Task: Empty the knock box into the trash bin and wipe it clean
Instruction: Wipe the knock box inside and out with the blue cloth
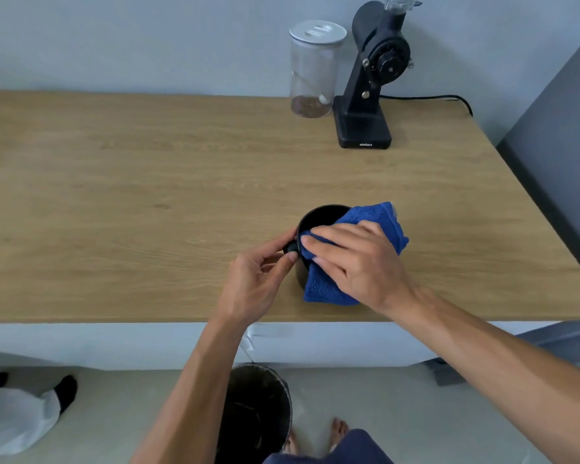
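Note:
The black round knock box (318,219) stands upright on the wooden table (148,195), near its front edge. My left hand (262,283) grips its left side at the black knob. A blue cloth (372,216) is draped over the box's right rim and hangs down its front. My right hand (355,259) lies on top of the cloth, fingers pressing it over the rim and into the box. Below the table on the floor stands the black trash bin (258,410), partly hidden by my left forearm.
A black coffee grinder (369,92) with its cable stands at the back right, a clear jar with a white lid (313,68) to its left. A dark grey panel (556,145) borders the table's right side. A white bag (14,420) lies on the floor at left.

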